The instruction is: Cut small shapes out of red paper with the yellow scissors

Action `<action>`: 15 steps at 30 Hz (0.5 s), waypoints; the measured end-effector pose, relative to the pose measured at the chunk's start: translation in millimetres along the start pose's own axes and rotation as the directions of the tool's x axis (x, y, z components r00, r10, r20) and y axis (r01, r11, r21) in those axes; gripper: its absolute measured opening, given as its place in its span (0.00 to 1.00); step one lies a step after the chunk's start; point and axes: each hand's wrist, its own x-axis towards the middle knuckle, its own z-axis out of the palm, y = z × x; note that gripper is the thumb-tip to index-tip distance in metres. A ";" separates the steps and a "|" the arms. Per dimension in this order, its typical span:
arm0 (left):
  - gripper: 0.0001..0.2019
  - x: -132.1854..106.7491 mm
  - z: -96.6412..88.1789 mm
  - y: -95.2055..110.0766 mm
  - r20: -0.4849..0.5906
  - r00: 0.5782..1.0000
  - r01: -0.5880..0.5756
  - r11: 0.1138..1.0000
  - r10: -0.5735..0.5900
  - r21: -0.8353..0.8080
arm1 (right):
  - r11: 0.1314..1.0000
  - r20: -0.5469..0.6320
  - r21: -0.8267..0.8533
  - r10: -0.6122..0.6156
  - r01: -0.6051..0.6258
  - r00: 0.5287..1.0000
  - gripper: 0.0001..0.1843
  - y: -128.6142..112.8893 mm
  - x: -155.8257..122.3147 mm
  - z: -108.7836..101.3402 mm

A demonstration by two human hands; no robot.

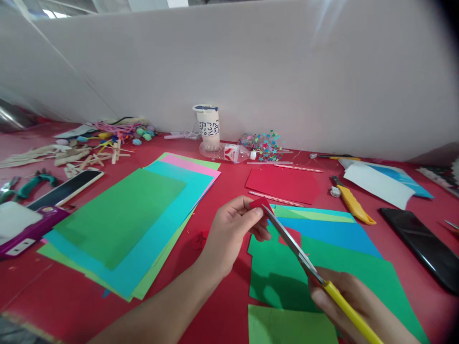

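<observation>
My left hand (231,234) pinches a small red paper piece (258,204) above the red table (222,186). My right hand (353,306) grips yellow-handled scissors (304,260), whose blades reach up to the red piece and touch its edge. Under both hands lie green and blue paper sheets (322,258), with another small red scrap (292,234) resting on them.
A stack of green, cyan and pink sheets (132,220) lies left. A red sheet (283,184), yellow utility knife (353,203), black phone (423,246), cup (209,126), plastic bottle (227,152) and a second phone (66,188) surround them. Wooden sticks (71,155) lie far left.
</observation>
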 end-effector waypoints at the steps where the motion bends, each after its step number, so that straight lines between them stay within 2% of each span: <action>1: 0.06 0.1 0.1 0.2 -0.001 1.000 -0.001 1.000 0.001 -0.003 | 1.000 0.012 0.007 -0.018 0.018 1.000 0.38 1.3 0.9 -0.5; 9: 0.06 0.7 1.7 0.7 -0.016 1.000 -0.001 1.000 0.001 0.003 | 0.995 0.121 0.102 -0.026 0.014 0.992 0.31 10.5 5.8 -5.9; 15: 0.06 2.0 -2.9 2.0 0.011 1.000 -0.020 0.996 0.019 0.082 | 0.996 0.062 0.061 -0.066 0.063 0.996 0.35 5.4 5.5 -6.7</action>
